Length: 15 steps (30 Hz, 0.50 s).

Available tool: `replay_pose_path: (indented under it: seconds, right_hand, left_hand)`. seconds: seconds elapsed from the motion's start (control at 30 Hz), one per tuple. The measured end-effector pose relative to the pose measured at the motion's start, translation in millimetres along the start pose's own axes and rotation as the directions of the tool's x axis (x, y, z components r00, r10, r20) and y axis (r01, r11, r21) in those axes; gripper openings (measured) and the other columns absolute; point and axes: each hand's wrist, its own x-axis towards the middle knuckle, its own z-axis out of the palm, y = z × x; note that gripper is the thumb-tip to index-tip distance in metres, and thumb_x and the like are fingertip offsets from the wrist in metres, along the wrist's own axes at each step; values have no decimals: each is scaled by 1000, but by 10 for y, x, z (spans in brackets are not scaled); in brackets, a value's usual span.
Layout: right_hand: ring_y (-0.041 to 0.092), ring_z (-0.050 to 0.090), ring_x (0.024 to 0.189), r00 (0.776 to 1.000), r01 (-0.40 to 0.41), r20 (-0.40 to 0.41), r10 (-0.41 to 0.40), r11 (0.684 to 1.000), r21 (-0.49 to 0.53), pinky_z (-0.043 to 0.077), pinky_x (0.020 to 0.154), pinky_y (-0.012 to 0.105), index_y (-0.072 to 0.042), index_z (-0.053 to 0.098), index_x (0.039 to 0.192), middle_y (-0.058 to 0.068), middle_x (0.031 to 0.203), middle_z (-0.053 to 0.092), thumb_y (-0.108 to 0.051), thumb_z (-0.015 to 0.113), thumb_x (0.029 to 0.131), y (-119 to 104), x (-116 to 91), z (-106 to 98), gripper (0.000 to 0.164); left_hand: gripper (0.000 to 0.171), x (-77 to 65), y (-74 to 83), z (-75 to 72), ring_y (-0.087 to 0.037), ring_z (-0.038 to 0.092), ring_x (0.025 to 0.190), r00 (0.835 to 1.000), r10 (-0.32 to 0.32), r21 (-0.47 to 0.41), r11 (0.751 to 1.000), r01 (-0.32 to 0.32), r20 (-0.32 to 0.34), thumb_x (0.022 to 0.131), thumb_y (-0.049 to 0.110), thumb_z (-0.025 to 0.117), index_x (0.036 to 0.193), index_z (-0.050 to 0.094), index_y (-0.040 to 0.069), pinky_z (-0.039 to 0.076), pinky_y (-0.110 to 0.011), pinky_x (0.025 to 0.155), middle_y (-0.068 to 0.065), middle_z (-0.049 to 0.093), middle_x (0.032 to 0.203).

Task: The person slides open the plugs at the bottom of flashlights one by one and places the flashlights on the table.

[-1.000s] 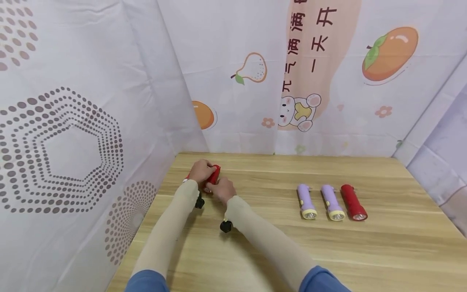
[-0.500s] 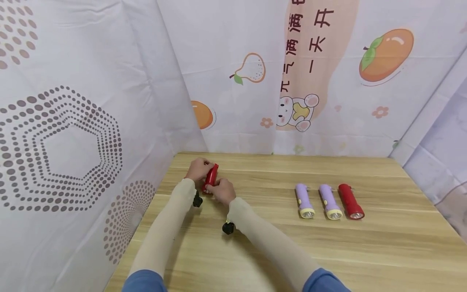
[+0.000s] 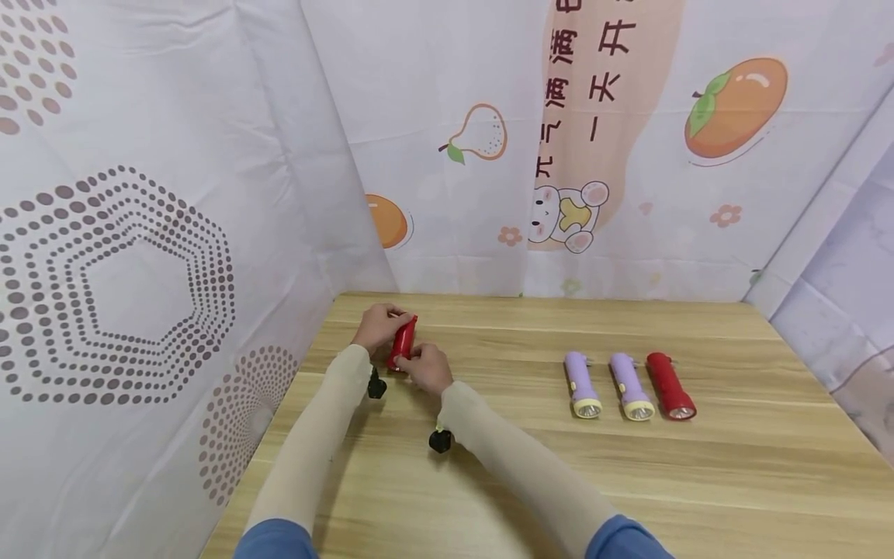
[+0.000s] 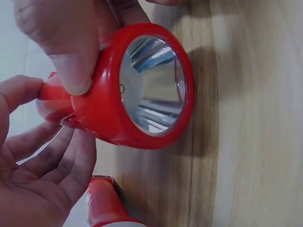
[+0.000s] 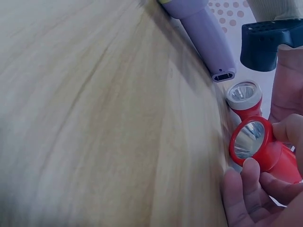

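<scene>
1. Here you are at the far left of the pale wood-grain desk (image 3: 531, 458), its streaks running side to side, with a glossy red plastic flashlight (image 3: 403, 340) between your two hands.
2. Your left hand (image 3: 379, 324) has the tail: that grip is narrowed to a pinch, fingers against the red plastic.
3. Your right hand (image 3: 429, 367) pinches the lens end, its grip drawn in to the flashlight's own width; the lens faces your side.
4. Just beside it, there's a red flashlight with a white rim (image 5: 245, 98), and a lilac barrel-shaped flashlight (image 5: 203, 40) shows in the right wrist view.
5. Over on the right, well apart, a row: two lilac flashlights with yellow rims (image 3: 582, 384), then a dark red flashlight (image 3: 670, 386), lenses your way.
6. Behind the desk hangs a white cloth (image 3: 419, 70) printed with orange fruit, a pear outline and dark characters; on your left, a white cloth with brown dotted patterns (image 3: 140, 287) rises beside the desk.
</scene>
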Motion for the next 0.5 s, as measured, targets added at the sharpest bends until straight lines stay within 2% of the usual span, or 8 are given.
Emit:
replay_pose_path:
  seconds: [0.27,0.4,0.5]
  right_hand:
    - [14,59,58,1000,17,12,-17,1000,7,50,50,27,-3,66,103,8,79,68,-33,67,89,17,-20,-22,33]
    - [19,64,62,1000,7,27,-8,999,34,53,53,30,-2,64,110,10,85,69,-33,67,89,15,-48,-60,37]
    - [20,64,63,999,0,39,-1,999,43,53,54,31,-3,61,113,9,88,69,-34,67,89,22,-64,-89,40]
  left_hand:
    - [30,-1,-16,-6,-22,63,83,998,-30,-28,999,29,-57,90,34,64,104,68,8,55,-29,63,-10,65,100]
    - [32,-19,-2,-13,-22,61,86,996,-61,-42,997,59,-69,90,35,64,106,68,9,55,-32,67,-10,64,102]
    - [32,-36,14,-17,-22,62,86,994,-82,-86,993,76,-72,89,34,65,107,67,8,55,-37,72,-10,64,102]
